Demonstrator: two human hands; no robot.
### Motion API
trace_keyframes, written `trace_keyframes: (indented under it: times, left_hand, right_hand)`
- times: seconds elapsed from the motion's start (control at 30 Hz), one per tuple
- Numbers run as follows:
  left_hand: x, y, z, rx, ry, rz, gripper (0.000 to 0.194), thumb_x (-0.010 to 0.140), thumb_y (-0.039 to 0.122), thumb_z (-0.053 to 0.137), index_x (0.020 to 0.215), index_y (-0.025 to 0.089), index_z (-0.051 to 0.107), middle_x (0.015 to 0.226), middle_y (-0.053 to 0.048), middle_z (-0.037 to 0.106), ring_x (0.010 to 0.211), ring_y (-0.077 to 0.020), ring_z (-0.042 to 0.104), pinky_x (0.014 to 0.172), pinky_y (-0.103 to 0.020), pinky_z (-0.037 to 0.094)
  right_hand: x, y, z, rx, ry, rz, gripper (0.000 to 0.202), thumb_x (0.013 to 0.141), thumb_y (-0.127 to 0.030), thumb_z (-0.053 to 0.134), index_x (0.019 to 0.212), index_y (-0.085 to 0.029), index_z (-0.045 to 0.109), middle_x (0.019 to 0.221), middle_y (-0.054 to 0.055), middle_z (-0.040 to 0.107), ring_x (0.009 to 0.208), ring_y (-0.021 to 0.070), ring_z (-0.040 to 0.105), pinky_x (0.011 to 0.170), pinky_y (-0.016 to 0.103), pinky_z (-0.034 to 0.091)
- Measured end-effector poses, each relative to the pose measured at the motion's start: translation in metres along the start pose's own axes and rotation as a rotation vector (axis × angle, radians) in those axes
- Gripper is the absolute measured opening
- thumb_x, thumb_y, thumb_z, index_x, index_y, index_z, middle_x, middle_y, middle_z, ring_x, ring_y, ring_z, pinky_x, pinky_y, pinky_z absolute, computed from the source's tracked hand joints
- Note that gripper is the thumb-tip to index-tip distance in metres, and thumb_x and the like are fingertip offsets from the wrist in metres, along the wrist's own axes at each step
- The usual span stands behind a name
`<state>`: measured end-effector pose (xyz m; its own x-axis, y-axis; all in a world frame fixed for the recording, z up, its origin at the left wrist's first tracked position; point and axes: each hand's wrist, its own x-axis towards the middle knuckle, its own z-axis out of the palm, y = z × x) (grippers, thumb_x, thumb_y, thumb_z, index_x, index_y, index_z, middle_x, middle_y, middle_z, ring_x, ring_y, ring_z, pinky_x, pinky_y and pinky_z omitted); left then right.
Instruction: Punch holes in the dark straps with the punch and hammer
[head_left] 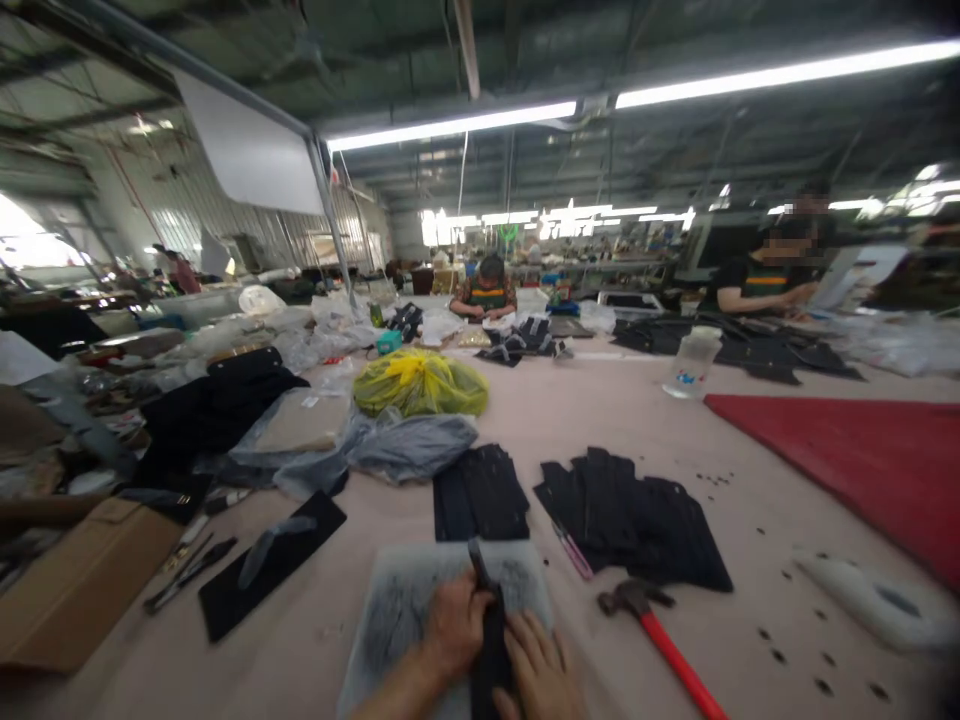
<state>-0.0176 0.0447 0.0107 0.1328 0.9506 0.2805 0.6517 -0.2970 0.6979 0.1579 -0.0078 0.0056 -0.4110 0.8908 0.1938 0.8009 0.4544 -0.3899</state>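
Note:
A dark strip of material (489,655) lies lengthwise on a scuffed translucent board (390,600) at the bottom centre. My left hand (456,622) is closed at its upper end, around what seems to be a dark rod-like tool (478,562) that stands over the strip. Fingers together, my right hand (541,665) presses on the strip's right side, its thumb near the lower edge. To the right rests a claw hammer (671,655) with a red handle. Pink-handled snips (574,553) lie beside dark cut pieces (637,515); another dark stack (481,495) is behind the board.
A cardboard box (90,580), pliers (191,575) and a dark panel (274,565) are at left. Beyond are a yellow bag (420,385) and a clear bottle (692,362). Red material (847,450) covers the right edge. Two people (486,290) work across the table.

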Motion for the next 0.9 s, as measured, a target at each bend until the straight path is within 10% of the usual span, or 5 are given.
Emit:
trace_keyframes:
  times: [0.23, 0.5, 0.7, 0.9]
  left_hand:
    - [0.016, -0.014, -0.016, -0.377, 0.265, -0.401, 0.020, 0.084, 0.032, 0.049, 0.083, 0.016, 0.061, 0.072, -0.002, 0.066, 0.066, -0.0180, 0.060, 0.061, -0.026, 0.046]
    - [-0.027, -0.015, -0.025, -0.222, 0.213, -0.270, 0.019, 0.086, 0.027, 0.048, 0.082, 0.017, 0.064, 0.074, -0.003, 0.068, 0.069, -0.0189, 0.062, 0.065, -0.027, 0.045]
    - [-0.031, -0.017, -0.022, -0.253, 0.193, -0.270, 0.022, 0.087, 0.026, 0.048, 0.088, 0.016, 0.067, 0.081, -0.006, 0.071, 0.079, -0.0214, 0.066, 0.074, -0.030, 0.049]
    - [-0.032, -0.022, -0.023, -0.241, 0.256, -0.312, 0.022, 0.087, 0.028, 0.048, 0.089, 0.016, 0.067, 0.081, -0.006, 0.071, 0.078, -0.0215, 0.066, 0.073, -0.030, 0.049]
  right_hand:
    - [-0.015, -0.013, 0.020, -0.062, 0.028, 0.017, 0.049, 0.086, -0.018, 0.048, 0.135, -0.020, 0.049, 0.147, 0.006, 0.044, 0.138, 0.0299, 0.032, 0.112, 0.054, 0.024]
    - [-0.006, -0.018, -0.001, -0.029, -0.059, 0.081, 0.049, 0.087, -0.022, 0.047, 0.136, -0.020, 0.049, 0.146, 0.009, 0.045, 0.135, 0.0316, 0.036, 0.110, 0.056, 0.026]
    - [-0.029, -0.015, -0.013, 0.015, -0.326, -0.210, 0.091, 0.079, -0.057, 0.063, 0.152, -0.021, 0.022, 0.159, 0.008, 0.015, 0.145, 0.0362, 0.011, 0.115, 0.063, 0.008]
    - [0.002, -0.011, -0.004, -0.088, -0.364, -0.164, 0.085, 0.087, -0.047, 0.057, 0.153, -0.013, 0.015, 0.158, 0.012, 0.007, 0.146, 0.0336, 0.007, 0.115, 0.062, 0.003]
